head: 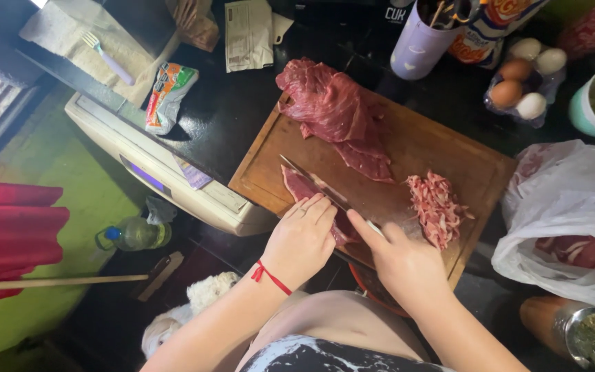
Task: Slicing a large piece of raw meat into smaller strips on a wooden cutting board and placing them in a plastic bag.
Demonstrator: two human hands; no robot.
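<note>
Slicing: we are cutting raw red meat into thin strips on a wooden cutting board (442, 148).
Left hand (302, 238): our fingers curl down on the meat piece (302, 186) being cut, pinning it at about 8 o'clock on the board; a red string circles the wrist.
Right hand (402, 258): clenched round the handle of a knife (321, 186), forefinger laid along the spine, blade angled toward 10 o'clock and resting across the pinned piece.
Done: a heap of cut strips (437, 207) sits at 4 o'clock on the board, just beside our right hand.
Left: a large uncut slab (332, 110) drapes over the board's 12 o'clock edge, far bigger than the strip heap, so we judge most of the cutting is ahead; more meat shows in a white plastic bag (573, 220) at 3 o'clock.
Around: eggs in a carton (525, 76) at 1 o'clock, a lilac cup (418, 45) of utensils at 12 o'clock, a snack packet (169, 93) at 10 o'clock.
</note>
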